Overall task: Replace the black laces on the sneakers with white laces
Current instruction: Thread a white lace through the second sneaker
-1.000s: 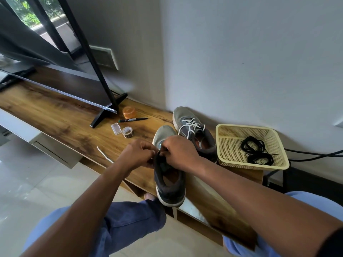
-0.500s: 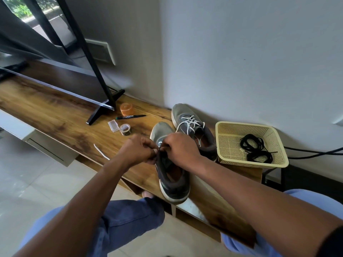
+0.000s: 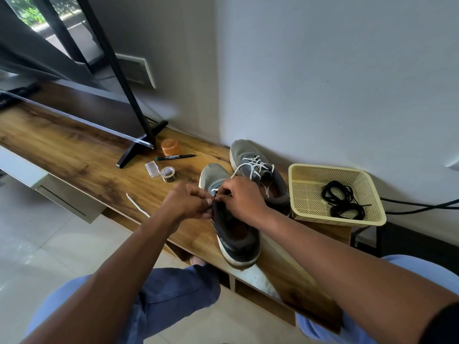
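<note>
We count two grey sneakers on the wooden shelf (image 3: 74,155); the far sneaker (image 3: 258,170) already wears a white lace (image 3: 253,165); the near sneaker (image 3: 231,229) sits under our two hands; our left hand (image 3: 188,204) and right hand (image 3: 238,197) both pinch a white lace end at its front eyelets; two black laces (image 3: 344,202) lie coiled in one yellow basket (image 3: 308,207); one loose white lace tail (image 3: 137,206) rests beside us.

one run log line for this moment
step: lacing near sneaker | both hands, left and right, pinching white lace at eyelets | far sneaker white-laced | black laces in basket
</note>
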`<action>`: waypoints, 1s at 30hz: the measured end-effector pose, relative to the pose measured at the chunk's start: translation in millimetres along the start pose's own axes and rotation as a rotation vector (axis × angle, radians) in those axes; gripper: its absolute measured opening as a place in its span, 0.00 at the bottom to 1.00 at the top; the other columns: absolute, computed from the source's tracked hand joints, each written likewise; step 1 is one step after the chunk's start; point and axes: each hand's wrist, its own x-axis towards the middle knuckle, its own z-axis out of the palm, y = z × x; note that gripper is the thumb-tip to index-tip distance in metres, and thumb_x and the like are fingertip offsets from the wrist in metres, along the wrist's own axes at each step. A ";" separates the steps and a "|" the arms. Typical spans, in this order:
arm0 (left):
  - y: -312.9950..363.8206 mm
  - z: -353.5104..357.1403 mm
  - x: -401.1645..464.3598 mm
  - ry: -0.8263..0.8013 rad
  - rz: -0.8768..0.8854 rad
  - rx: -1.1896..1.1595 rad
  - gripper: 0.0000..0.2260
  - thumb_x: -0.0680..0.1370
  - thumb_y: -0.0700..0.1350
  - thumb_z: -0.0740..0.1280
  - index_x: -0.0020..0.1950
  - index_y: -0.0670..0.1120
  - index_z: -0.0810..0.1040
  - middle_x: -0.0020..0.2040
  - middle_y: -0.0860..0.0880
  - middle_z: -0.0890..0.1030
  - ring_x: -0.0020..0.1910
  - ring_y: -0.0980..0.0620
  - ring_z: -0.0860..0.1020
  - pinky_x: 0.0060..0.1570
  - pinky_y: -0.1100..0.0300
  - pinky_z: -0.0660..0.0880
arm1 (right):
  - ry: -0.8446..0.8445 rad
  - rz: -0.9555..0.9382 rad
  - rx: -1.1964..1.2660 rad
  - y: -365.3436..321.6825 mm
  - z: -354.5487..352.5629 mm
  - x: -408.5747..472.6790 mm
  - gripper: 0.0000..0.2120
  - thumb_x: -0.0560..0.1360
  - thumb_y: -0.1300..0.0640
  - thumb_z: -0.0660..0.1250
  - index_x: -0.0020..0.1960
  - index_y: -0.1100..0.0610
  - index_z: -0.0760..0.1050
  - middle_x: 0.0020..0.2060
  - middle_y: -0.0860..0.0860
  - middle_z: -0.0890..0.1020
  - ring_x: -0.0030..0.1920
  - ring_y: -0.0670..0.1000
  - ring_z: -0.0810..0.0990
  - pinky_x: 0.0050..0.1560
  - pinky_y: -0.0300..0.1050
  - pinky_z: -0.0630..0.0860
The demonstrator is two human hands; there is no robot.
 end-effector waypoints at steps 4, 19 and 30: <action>-0.5 1.0 -1.6 0.033 -0.012 -0.014 0.03 0.79 0.32 0.72 0.50 0.36 0.85 0.41 0.37 0.87 0.38 0.47 0.87 0.36 0.60 0.84 | -0.043 0.039 -0.015 -5.1 1.3 0.9 0.07 0.76 0.55 0.72 0.42 0.55 0.84 0.38 0.52 0.85 0.45 0.56 0.82 0.45 0.51 0.77; 13.4 -12.0 -2.3 0.163 0.022 -0.083 0.08 0.84 0.32 0.62 0.49 0.38 0.79 0.42 0.36 0.86 0.35 0.45 0.86 0.34 0.55 0.84 | -0.118 -0.057 -0.320 -13.3 -6.1 -0.6 0.22 0.69 0.34 0.60 0.55 0.43 0.78 0.55 0.48 0.77 0.61 0.57 0.70 0.61 0.58 0.66; 25.6 -65.7 1.6 0.169 0.342 -0.651 0.17 0.83 0.39 0.59 0.37 0.51 0.74 0.32 0.51 0.67 0.25 0.56 0.64 0.24 0.64 0.65 | -0.086 -0.035 -0.253 -8.8 -7.2 -3.4 0.27 0.68 0.36 0.66 0.66 0.43 0.73 0.64 0.49 0.72 0.67 0.58 0.66 0.67 0.61 0.66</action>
